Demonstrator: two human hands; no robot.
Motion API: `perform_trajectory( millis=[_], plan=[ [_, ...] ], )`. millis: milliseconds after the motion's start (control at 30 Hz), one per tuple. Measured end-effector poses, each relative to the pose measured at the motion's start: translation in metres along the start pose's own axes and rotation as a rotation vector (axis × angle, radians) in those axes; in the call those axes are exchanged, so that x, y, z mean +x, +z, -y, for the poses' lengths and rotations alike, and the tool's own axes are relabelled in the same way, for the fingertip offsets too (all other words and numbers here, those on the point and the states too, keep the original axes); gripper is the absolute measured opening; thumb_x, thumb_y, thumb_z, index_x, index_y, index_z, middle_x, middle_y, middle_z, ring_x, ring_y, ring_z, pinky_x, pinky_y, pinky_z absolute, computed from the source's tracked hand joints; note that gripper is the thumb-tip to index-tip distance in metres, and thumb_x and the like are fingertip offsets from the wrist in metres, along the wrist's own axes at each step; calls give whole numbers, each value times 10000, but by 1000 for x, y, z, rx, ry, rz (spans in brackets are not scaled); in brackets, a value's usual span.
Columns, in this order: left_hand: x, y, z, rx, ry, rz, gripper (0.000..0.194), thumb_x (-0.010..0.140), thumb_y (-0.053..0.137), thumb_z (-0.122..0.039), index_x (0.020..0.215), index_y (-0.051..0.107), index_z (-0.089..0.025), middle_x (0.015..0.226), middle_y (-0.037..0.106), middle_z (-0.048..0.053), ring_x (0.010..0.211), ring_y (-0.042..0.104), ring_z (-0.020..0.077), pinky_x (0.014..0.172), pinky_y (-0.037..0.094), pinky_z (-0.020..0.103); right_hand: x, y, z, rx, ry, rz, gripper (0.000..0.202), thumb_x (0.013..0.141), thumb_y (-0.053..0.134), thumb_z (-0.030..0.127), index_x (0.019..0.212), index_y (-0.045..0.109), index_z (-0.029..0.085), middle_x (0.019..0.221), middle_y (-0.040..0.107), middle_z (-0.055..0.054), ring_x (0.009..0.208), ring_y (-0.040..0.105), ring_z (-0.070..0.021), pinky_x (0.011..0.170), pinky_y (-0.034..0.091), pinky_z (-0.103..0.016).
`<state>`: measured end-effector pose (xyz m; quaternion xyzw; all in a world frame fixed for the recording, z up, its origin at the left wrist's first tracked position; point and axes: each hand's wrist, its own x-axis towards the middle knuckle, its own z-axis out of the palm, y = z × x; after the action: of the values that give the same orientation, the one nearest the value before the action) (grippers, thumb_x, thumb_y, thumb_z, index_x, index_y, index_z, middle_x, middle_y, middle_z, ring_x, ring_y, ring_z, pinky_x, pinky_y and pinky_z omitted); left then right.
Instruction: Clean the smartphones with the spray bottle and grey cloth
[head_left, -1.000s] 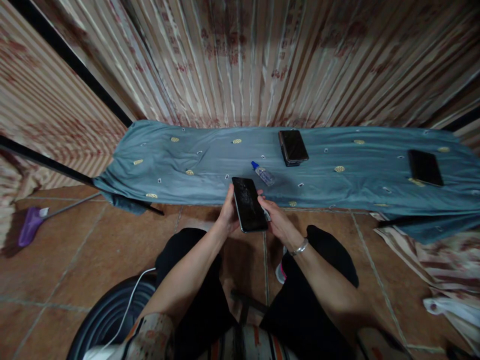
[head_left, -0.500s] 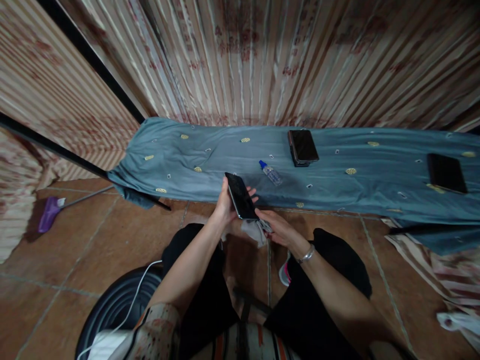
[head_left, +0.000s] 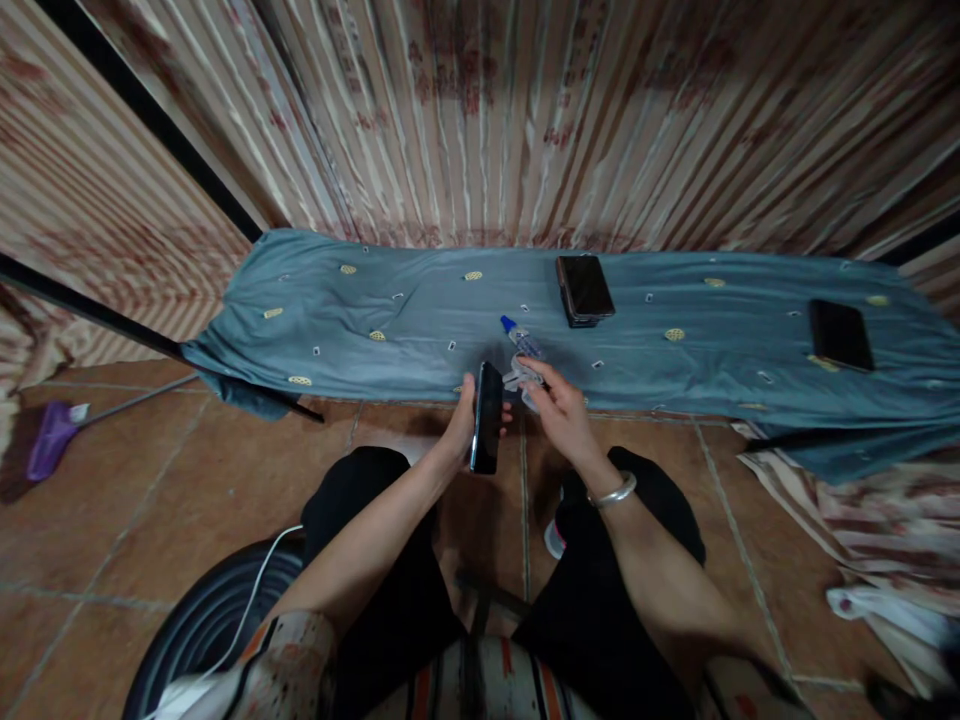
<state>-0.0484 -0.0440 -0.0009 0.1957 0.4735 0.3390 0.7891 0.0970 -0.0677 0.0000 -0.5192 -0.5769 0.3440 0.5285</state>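
Note:
My left hand (head_left: 459, 432) is closed around a dark smartphone (head_left: 488, 420), which stands steeply tilted with its narrow edge toward me. To its right, my right hand (head_left: 561, 412) pinches a crumpled whitish cloth or tissue (head_left: 520, 375). That cloth is beside the phone's upper end, at the front edge of a blue patterned bedsheet (head_left: 420, 350). Just beyond my right fingers, a small clear bottle (head_left: 525, 342) with a blue cap lies on its side, partly covered by the cloth and fingers.
A stack of dark phone-like devices (head_left: 586, 288) lies on the sheet behind the bottle. Farther right is another flat black device (head_left: 841, 335). Striped curtains (head_left: 465, 130) hang behind. On the tiled floor are a purple broom head (head_left: 51, 440) and a black round basin-like object (head_left: 176, 620) with a white cable.
The phone has turned more upright and moved slightly lower. My right hand has come away from the phone's lower end and risen with the cloth toward the bottle. The view has shifted slightly right.

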Motion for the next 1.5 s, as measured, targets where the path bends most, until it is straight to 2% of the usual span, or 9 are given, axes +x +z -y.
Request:
perform_trajectory(
  millis=[133, 233, 333, 533, 733, 967, 1100, 1233, 1500],
  plan=[
    [-2, 9, 10, 3, 9, 75, 621, 920, 282, -583, 1132, 662, -140, 881, 734, 104, 834, 693, 209, 725, 536, 280, -5, 10, 7, -386, -318, 118, 433, 921, 335, 135, 1304, 535, 172, 1373, 526, -108, 1296, 434, -212, 1104, 350, -452],
    [-1, 13, 13, -65, 135, 116, 515, 963, 296, -471, 1234, 611, -168, 1035, 722, 71, 1055, 641, 193, 948, 466, 285, -11, 19, 7, -551, -373, 178, 480, 911, 300, 73, 1347, 493, 122, 1391, 502, -134, 1319, 390, -231, 1103, 368, -456],
    [2, 14, 12, -137, 259, 134, 447, 982, 309, -374, 1261, 589, -166, 1112, 702, 46, 1155, 585, 152, 1037, 387, 246, -17, 25, 6, -633, -403, 196, 522, 890, 301, 37, 1392, 434, 93, 1410, 475, -150, 1340, 354, -250, 1109, 369, -465],
    [0, 10, -2, -220, 167, 19, 451, 964, 360, -389, 1199, 623, -110, 938, 734, 70, 981, 670, 177, 938, 473, 267, -29, 36, 10, -660, -449, 230, 568, 891, 296, 32, 1451, 336, 120, 1434, 444, -158, 1353, 347, -265, 1094, 388, -498],
    [6, -1, -16, -135, -5, -88, 571, 888, 406, -567, 1060, 684, -99, 780, 726, 115, 851, 698, 257, 764, 542, 330, -45, 43, 15, -653, -504, 269, 573, 876, 308, 7, 1442, 344, 85, 1395, 480, -183, 1329, 393, -274, 1097, 393, -487],
    [11, -6, -31, -190, 89, -156, 604, 888, 344, -610, 1044, 633, -104, 796, 707, 111, 781, 691, 231, 712, 555, 343, -62, 46, 26, -648, -615, 365, 553, 904, 279, 6, 1452, 316, 71, 1385, 499, -189, 1358, 374, -266, 1080, 431, -467],
    [9, -6, -38, -318, 58, -133, 663, 879, 286, -648, 1065, 607, -98, 778, 691, 113, 760, 686, 231, 728, 556, 373, -66, 43, 28, -671, -663, 381, 553, 927, 255, 14, 1472, 272, 103, 1402, 501, -144, 1390, 333, -228, 1110, 414, -425],
    [4, -8, -40, -422, 36, -38, 663, 885, 273, -633, 1087, 594, -89, 803, 693, 135, 776, 683, 245, 770, 544, 412, -65, 34, 24, -668, -686, 341, 547, 941, 282, 25, 1479, 259, 123, 1403, 504, -132, 1386, 344, -215, 1115, 407, -402],
    [4, -11, -44, -474, 62, 41, 658, 886, 258, -628, 1107, 599, -110, 845, 694, 143, 838, 673, 259, 824, 521, 438, -63, 16, 15, -644, -647, 271, 524, 952, 303, 48, 1463, 314, 164, 1391, 519, -122, 1372, 368, -216, 1111, 404, -418]
  ],
)
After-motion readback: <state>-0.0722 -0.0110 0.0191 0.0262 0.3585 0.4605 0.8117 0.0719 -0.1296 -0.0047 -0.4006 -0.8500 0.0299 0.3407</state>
